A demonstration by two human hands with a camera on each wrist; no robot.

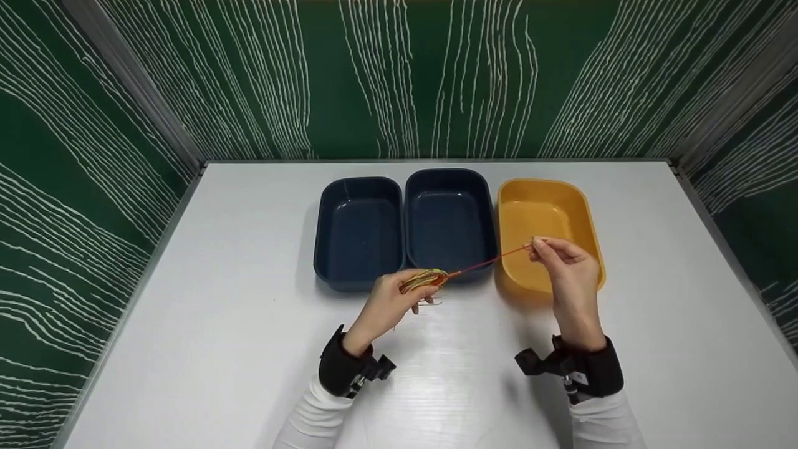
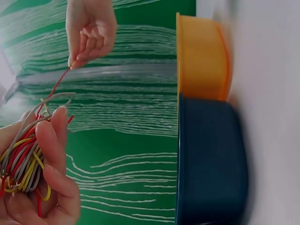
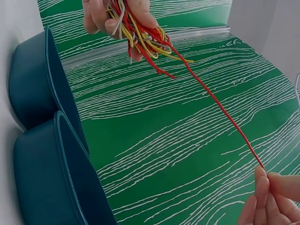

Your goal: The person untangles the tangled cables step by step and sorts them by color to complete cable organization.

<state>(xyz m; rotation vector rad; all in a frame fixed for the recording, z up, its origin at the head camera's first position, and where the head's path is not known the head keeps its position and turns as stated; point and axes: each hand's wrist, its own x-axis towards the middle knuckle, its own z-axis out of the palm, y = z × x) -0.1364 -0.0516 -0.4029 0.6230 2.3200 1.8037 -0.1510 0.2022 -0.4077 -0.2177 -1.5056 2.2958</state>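
My left hand grips a bundle of thin wires in red, yellow and grey, looped together with loose ends sticking out. Between thumb and fingertips, my right hand pinches the end of one red wire. That wire runs taut from the bundle up to the right hand. In the head view the left hand is in front of the dark blue bins, and the right hand is over the yellow bin. The left wrist view shows the bundle cradled in curled fingers.
Two dark blue bins stand side by side, left of the yellow one, on a white table. Green panels with white wavy lines enclose the back and sides. Both wrists wear black camera straps.
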